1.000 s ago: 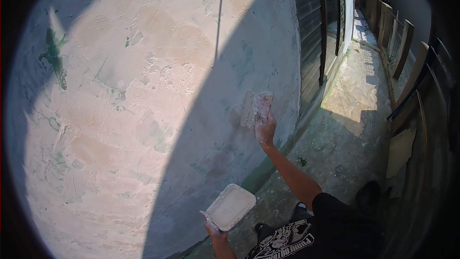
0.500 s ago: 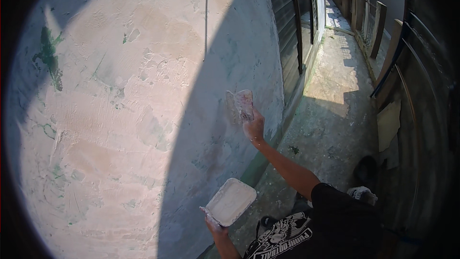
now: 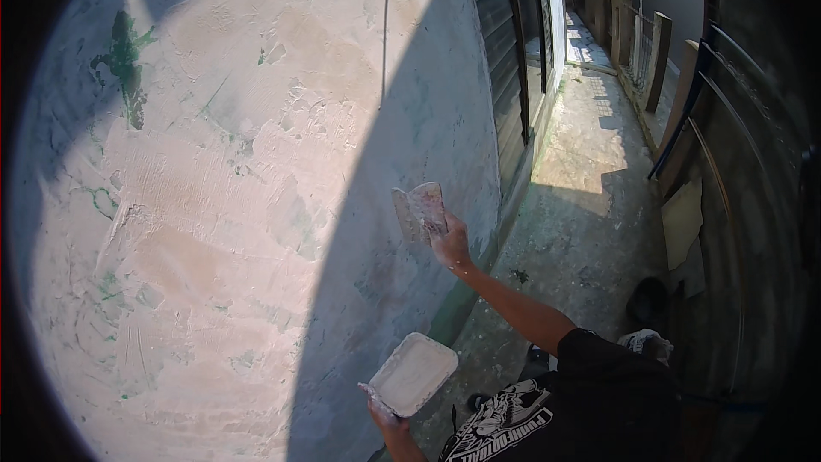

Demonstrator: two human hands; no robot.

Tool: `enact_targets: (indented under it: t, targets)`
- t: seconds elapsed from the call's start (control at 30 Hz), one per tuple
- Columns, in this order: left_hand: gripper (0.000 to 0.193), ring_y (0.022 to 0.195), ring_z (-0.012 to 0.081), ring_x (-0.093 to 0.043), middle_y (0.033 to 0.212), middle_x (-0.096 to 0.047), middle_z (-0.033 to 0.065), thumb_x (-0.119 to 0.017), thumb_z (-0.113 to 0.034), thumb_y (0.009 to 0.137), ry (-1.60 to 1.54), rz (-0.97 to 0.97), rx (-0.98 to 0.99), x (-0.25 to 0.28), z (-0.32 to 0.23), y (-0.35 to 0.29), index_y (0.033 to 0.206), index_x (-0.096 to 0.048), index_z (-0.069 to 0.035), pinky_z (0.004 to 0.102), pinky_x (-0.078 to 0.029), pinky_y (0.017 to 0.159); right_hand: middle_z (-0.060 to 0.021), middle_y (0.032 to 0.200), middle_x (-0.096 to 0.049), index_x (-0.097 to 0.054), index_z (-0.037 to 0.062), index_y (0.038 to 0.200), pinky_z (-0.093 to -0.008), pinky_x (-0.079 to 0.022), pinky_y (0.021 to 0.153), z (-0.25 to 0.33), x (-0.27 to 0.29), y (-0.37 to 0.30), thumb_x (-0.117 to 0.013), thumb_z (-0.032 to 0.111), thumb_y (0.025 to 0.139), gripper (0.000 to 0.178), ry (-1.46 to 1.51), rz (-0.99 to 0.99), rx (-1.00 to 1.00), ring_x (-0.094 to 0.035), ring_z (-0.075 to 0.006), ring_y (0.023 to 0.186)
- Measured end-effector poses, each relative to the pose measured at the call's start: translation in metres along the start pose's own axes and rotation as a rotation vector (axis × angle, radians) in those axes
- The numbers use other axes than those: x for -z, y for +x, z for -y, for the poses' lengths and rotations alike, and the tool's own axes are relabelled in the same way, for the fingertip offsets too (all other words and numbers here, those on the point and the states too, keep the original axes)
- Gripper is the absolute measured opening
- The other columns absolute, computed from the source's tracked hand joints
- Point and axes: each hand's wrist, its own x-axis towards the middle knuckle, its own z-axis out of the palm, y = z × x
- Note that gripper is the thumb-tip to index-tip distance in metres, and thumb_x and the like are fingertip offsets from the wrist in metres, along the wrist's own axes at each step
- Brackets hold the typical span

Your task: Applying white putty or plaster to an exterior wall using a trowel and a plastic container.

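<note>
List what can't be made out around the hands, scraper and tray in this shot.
- Left hand: mostly hidden under the white tray, head view.
- Scraper blade's wall-facing side: turned away.
- Right hand fingers: hidden behind the scraper.
- Tray contents: too pale to tell.

The person wears a black short-sleeved shirt (image 3: pixel 611 402) whose sleeve ends at the upper right arm, leaving the forearm bare down to the right hand (image 3: pixel 451 245). A white graphic with lettering is printed across the shirt's chest (image 3: pixel 500 423), though its design is too distorted near the picture's rim to make out. The left hand (image 3: pixel 386 421) and wrist are bare, apparently without glove or watch.
</note>
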Motion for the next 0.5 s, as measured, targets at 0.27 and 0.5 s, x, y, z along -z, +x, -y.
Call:
enact_targets:
  t: [0.27, 0.5]
  targets:
    - [0.061, 0.102, 0.031, -0.059, 0.115, -0.058, 0.0172, -0.028, -0.05, 0.096, 0.01, 0.06, -0.006, 0.008, -0.004, -0.002, 0.118, -0.049, 0.003, 0.0441, -0.049, 0.089, -0.0199, 0.087, -0.065, -0.06, -0.0043, 0.105, -0.035, -0.047, 0.074, -0.005, 0.012, 0.039, -0.062, 0.006, 0.08, 0.027, -0.033, -0.205, 0.025, -0.065, -0.029, 0.082]
    - [0.059, 0.101, 0.0301, -0.06, 0.115, -0.058, 0.017, -0.029, -0.048, 0.097, 0.025, 0.024, -0.042, 0.03, -0.008, -0.012, 0.119, -0.049, 0.003, 0.0434, -0.049, 0.09, -0.0234, 0.089, -0.064, -0.062, -0.0028, 0.104, -0.038, -0.047, 0.076, -0.02, 0.014, 0.072, -0.058, 0.002, 0.072, 0.032, -0.075, -0.387, 0.057, -0.063, -0.0377, 0.085]
